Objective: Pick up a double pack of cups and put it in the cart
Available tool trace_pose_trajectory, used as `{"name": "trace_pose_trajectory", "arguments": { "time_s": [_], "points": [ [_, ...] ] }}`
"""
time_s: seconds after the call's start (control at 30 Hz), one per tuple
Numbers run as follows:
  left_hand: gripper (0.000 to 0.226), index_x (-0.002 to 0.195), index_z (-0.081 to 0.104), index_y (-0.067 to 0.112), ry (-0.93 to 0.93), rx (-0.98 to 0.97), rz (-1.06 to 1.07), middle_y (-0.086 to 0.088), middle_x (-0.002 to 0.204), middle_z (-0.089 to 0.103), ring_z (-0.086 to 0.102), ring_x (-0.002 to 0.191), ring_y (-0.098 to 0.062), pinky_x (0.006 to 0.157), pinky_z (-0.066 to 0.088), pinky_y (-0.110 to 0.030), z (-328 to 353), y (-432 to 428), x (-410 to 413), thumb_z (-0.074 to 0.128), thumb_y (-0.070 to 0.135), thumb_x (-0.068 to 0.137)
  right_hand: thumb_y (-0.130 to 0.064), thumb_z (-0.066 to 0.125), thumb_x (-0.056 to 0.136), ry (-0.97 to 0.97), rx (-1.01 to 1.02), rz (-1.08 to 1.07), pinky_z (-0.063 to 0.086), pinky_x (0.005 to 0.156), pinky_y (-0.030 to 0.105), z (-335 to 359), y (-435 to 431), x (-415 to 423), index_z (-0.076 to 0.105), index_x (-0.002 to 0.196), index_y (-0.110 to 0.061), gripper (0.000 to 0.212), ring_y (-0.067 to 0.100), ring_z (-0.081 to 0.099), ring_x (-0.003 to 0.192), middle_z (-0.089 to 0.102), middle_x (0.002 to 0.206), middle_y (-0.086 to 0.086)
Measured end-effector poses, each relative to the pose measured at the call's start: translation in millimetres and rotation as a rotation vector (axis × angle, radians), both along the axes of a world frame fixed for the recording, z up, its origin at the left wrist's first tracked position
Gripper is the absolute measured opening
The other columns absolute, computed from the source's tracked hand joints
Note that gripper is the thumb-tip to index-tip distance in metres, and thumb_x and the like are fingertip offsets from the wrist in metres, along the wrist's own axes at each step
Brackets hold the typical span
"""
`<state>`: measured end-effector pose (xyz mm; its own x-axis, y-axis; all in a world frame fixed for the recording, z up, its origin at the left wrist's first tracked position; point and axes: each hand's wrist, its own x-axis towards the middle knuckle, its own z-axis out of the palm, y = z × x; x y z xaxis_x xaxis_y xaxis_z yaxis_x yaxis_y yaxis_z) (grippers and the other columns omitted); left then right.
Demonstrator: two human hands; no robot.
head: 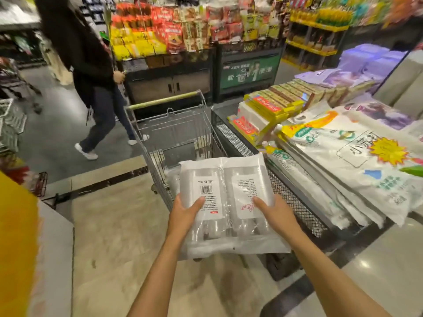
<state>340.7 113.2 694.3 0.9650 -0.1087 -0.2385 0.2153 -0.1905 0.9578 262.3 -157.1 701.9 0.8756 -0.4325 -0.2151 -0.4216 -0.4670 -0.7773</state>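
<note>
Both hands hold one clear plastic pack (225, 202) of white-labelled items above the near end of a wire shopping cart (176, 133). The left hand (185, 213) grips the pack's left edge with the thumb lying over a barcode label; the right hand (277, 212) grips the right edge, thumb on top, fingers hidden beneath. The pack lies nearly flat, tilted slightly toward the camera. What sits in the cart under it is hard to make out, perhaps another clear pack.

The cart stands on a glossy beige tiled floor (109, 225) crossed by a dark strip. Just right of it, a black mesh-sided display counter (295, 202) carries stacked white bags (357, 165) with yellow starburst prints and yellow-wrapped packets (267, 108). Beyond the cart, shelves (169, 30) hold red and yellow packages above a green sign (249, 73). A person (91, 72) in dark clothes walks at the left.
</note>
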Motion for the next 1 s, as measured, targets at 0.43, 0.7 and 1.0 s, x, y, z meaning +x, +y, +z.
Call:
{"name": "trace_pose_trajectory", "arguments": {
  "time_s": [0.43, 0.7, 1.0],
  "points": [
    [0.072, 0.140, 0.044, 0.025, 0.192, 0.112, 0.299, 0.006, 0.121, 0.066, 0.067, 0.101, -0.011, 0.081, 0.054, -0.031, -106, -39, 144, 0.077, 0.051, 0.082, -0.083, 0.056, 0.072, 0.201, 0.048, 0.158, 0.055, 0.087, 0.037, -110, -34, 213, 0.063, 0.123, -0.025, 0.078, 0.014, 0.069, 0.101, 0.071, 0.112, -0.010],
    [0.066, 0.140, 0.045, 0.024, 0.319, 0.183, 0.404, 0.007, 0.118, 0.064, 0.065, 0.100, -0.015, 0.080, 0.052, -0.029, -206, -56, 211, 0.076, 0.045, 0.086, -0.077, 0.063, 0.076, 0.344, 0.168, 0.208, 0.047, 0.100, 0.036, -204, -39, 298, 0.048, 0.142, -0.016, 0.091, 0.024, 0.059, 0.124, 0.061, 0.135, -0.002],
    [0.063, 0.141, 0.041, 0.032, 0.462, 0.078, 0.503, 0.002, 0.127, 0.063, 0.068, 0.100, -0.013, 0.068, 0.059, -0.024, -317, -59, 201, 0.075, 0.034, 0.088, -0.077, 0.059, 0.079, 0.449, 0.173, 0.313, 0.054, 0.097, 0.047, -352, -45, 315, 0.052, 0.136, -0.035, 0.070, 0.016, 0.063, 0.117, 0.064, 0.126, -0.012]
  ]
}}
